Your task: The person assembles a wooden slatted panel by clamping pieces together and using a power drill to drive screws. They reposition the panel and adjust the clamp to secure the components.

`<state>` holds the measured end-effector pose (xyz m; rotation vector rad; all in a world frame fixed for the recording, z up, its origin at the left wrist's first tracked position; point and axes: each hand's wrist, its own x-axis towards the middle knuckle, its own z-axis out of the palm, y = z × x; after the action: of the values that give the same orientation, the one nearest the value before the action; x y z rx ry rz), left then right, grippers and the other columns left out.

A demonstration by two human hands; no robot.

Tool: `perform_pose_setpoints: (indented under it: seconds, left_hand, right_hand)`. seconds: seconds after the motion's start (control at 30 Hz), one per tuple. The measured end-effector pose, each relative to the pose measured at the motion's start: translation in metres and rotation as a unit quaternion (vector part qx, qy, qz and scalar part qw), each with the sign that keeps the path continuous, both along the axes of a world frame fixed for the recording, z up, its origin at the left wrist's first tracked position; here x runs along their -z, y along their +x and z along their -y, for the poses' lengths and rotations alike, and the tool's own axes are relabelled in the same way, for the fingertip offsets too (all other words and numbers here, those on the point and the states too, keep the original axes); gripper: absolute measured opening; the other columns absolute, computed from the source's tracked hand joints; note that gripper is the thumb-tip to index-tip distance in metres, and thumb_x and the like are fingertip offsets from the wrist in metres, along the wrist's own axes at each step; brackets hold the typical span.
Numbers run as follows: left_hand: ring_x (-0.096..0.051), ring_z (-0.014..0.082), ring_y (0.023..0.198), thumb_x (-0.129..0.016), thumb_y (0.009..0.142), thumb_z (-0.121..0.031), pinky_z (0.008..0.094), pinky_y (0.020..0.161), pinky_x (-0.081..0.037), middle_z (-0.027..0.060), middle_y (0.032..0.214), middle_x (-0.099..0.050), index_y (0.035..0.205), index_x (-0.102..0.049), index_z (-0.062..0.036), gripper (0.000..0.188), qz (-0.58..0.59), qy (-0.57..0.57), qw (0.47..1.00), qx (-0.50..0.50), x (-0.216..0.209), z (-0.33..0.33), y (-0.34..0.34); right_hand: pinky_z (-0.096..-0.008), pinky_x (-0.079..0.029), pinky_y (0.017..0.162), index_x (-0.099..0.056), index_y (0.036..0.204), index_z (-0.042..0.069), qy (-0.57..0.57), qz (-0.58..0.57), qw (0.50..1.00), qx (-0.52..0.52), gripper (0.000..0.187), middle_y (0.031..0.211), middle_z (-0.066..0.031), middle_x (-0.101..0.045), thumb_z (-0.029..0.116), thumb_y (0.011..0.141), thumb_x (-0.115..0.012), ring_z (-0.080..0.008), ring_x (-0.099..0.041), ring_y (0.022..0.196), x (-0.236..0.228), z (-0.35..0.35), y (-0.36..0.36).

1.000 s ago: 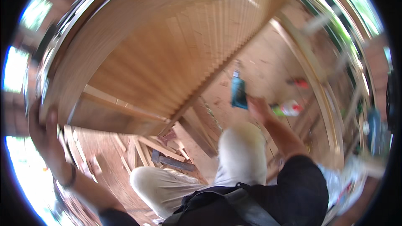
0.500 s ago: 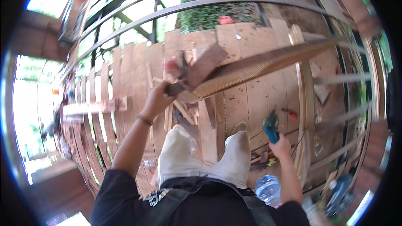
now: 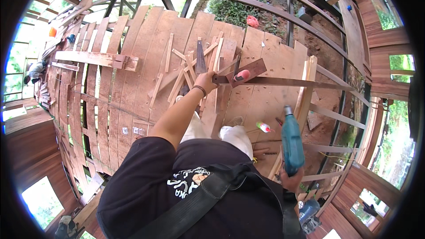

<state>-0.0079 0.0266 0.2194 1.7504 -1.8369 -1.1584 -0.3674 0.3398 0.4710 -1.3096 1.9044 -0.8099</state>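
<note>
My left hand (image 3: 206, 81) is closed round the near-left end of a long dark wooden board (image 3: 292, 82), which reaches away to the right. A short brown wooden piece (image 3: 254, 71) crosses the board just beyond my fingers. Beside it sits a red rounded thing (image 3: 241, 75) with a dark bar; its kind is unclear. In my right hand (image 3: 291, 179), low at the right, is a teal power drill (image 3: 292, 146), its tip pointing away from me. Beyond my left hand a saw blade (image 3: 201, 57) lies among pale wooden strips (image 3: 170, 53).
A plank floor (image 3: 146, 31) with gaps at the left lies underfoot. A small white-and-green bottle (image 3: 263, 126) with a red tip is near my shoe. At the right, a pale beam (image 3: 306, 93) and rails (image 3: 332, 115) border bare soil. Stacked beams (image 3: 97, 59) lie at the left.
The drill has come up closer to me and now points away. The board's near end, with the crossing piece, has turned and shifted right in view. Both hands keep their hold; my view has swung.
</note>
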Motion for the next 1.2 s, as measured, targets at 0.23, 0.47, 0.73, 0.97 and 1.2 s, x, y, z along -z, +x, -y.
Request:
perform_pose_setpoints:
  seconds: [0.23, 0.47, 0.73, 0.97, 1.2]
  left_hand:
    - [-0.071, 0.0385, 0.101, -0.082, 0.072, -0.016, 0.0438, 0.091, -0.056, 0.0186, 0.104, -0.075, 0.117, -0.073, -0.0140, 0.046, -0.016, 0.027, 0.999, 0.033, 0.013, 0.006, 0.004]
    - [-0.069, 0.0379, 0.106, -0.079, 0.070, -0.013, 0.0451, 0.094, -0.055, 0.0166, 0.112, -0.074, 0.121, -0.073, -0.0140, 0.052, -0.027, 0.013, 0.999, 0.031, 0.016, -0.011, 0.010]
    - [-0.068, 0.0371, 0.109, -0.079, 0.070, -0.009, 0.0445, 0.095, -0.055, 0.0155, 0.117, -0.073, 0.122, -0.071, -0.0134, 0.053, -0.069, 0.043, 0.997, -0.006, 0.007, -0.011, 0.010]
    - [-0.066, 0.0372, 0.112, -0.082, 0.073, -0.012, 0.0445, 0.095, -0.054, 0.0138, 0.119, -0.069, 0.120, -0.066, -0.0120, 0.051, -0.084, 0.032, 0.995, -0.039, 0.013, -0.021, 0.010]
    - [-0.067, 0.0381, 0.107, -0.085, 0.074, -0.017, 0.0450, 0.090, -0.055, 0.0146, 0.117, -0.068, 0.118, -0.065, -0.0114, 0.049, -0.069, 0.033, 0.997, -0.027, 0.032, -0.021, 0.013]
  right_hand:
    - [-0.0322, -0.054, 0.083, -0.068, 0.112, -0.002, 0.131, 0.044, 0.990, -0.008, 0.040, 0.097, -0.0085, -0.073, 0.017, 0.080, -0.082, -0.0150, -0.068, 0.091, -0.064, 0.059, 0.098]
    - [-0.0340, -0.053, 0.090, -0.067, 0.116, -0.003, 0.200, 0.115, 0.973, -0.009, 0.037, 0.100, -0.0091, -0.074, 0.007, 0.082, -0.076, -0.0180, -0.070, 0.098, -0.055, 0.127, 0.143]
    - [-0.0349, -0.054, 0.083, -0.068, 0.114, -0.001, 0.234, 0.047, 0.967, -0.086, 0.038, 0.095, -0.0111, -0.074, 0.012, 0.080, -0.079, -0.0184, -0.070, 0.089, -0.037, 0.171, 0.119]
    - [-0.0369, -0.054, 0.084, -0.067, 0.115, -0.002, 0.244, 0.024, 0.963, -0.115, 0.042, 0.096, -0.0157, -0.075, 0.014, 0.079, -0.080, -0.0238, -0.073, 0.091, -0.051, 0.194, 0.119]
    - [-0.0366, -0.054, 0.085, -0.066, 0.118, -0.001, 0.257, -0.001, 0.959, -0.118, 0.044, 0.098, -0.0169, -0.075, 0.013, 0.079, -0.080, -0.0263, -0.074, 0.094, -0.063, 0.207, 0.127]
